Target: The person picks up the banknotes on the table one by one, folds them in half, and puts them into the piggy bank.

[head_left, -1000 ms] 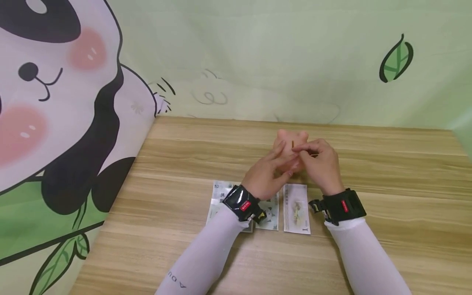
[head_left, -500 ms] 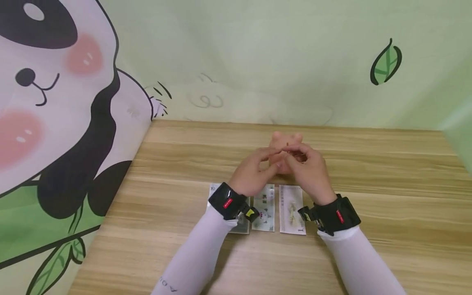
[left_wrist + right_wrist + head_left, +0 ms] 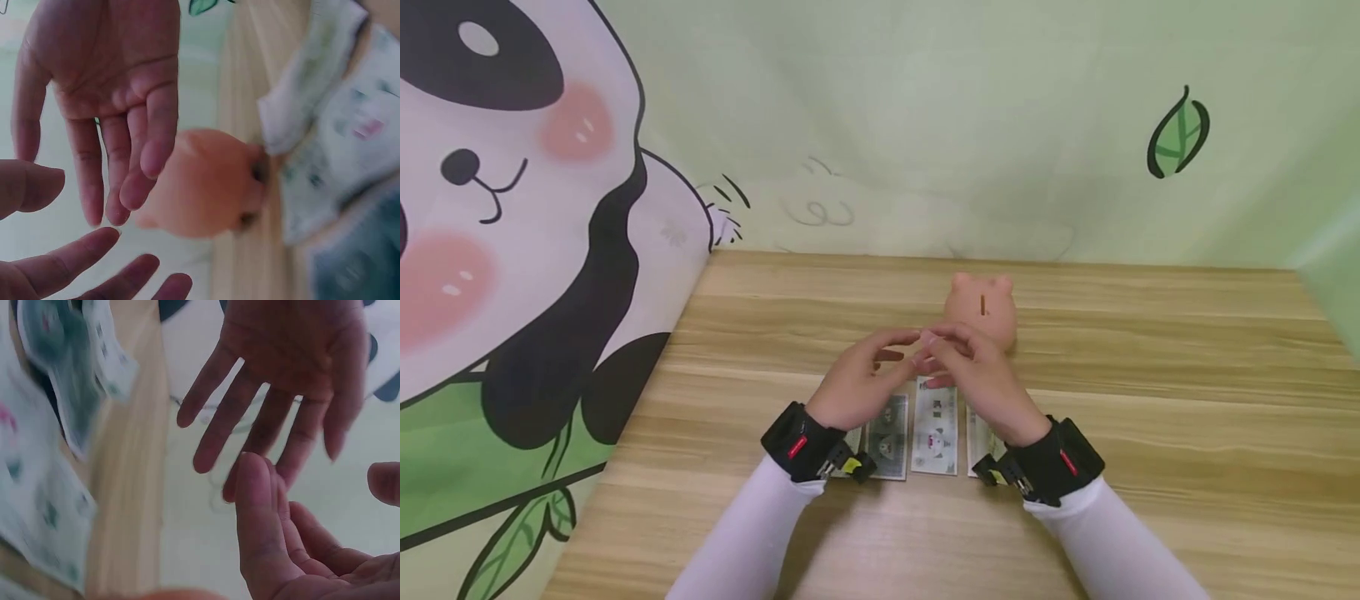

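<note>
Just right of the frame's centre, a pink piggy bank (image 3: 998, 317) stood on the wooden desk (image 3: 1150, 375), nothing sticking out of its slot (image 3: 982, 305). Lower down, we saw the left grip (image 3: 861, 379) and right grip (image 3: 985, 379) close together, fingers loosely spread and pinching nothing visible; whether fingertips touched, we could not tell. Banknotes (image 3: 935, 437) lay in a row at lower centre, outside the bank. We judged their laying-out done and the bank's part perhaps unfinished, though with its inside hidden we could not say how much was left.
</note>
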### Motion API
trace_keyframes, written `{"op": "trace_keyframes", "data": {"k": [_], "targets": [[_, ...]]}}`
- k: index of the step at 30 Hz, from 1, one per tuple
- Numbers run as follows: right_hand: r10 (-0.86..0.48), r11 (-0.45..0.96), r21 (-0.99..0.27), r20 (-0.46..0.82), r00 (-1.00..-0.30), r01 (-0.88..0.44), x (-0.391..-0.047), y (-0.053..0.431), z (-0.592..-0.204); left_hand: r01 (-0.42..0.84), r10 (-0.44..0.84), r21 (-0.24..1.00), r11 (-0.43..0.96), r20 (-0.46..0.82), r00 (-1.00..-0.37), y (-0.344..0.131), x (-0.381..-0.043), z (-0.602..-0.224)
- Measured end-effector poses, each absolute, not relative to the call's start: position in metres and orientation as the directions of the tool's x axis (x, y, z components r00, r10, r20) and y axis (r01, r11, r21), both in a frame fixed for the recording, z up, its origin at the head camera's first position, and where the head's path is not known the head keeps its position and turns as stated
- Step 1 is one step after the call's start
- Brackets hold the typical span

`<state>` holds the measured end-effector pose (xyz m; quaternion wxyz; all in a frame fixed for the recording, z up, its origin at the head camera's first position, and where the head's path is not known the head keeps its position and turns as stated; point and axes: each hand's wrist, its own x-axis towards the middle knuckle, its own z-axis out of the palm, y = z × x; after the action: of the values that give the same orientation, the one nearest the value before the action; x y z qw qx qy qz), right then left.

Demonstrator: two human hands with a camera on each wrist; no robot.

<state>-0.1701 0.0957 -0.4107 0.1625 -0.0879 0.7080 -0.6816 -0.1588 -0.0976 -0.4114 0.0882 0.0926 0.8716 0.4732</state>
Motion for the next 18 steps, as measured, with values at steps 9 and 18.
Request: {"op": "trace_keyframes", "data": {"k": [9,18], "targets": [[-0.488,0.039,-0.971,-0.224,-0.844,0.235,-0.154,0.066,-0.433,-0.058,0.183,0.842,0.536,-0.182,-0.966,-0.15,-0.135,-0.433],[-0.537,0.055,-0.953,-0.279,-0.796,0.297,-0.141,0.048,-0.445,-0.174,0.148,0.866,0.47,-0.271,-0.951,-0.18,-0.114,-0.438]]}}
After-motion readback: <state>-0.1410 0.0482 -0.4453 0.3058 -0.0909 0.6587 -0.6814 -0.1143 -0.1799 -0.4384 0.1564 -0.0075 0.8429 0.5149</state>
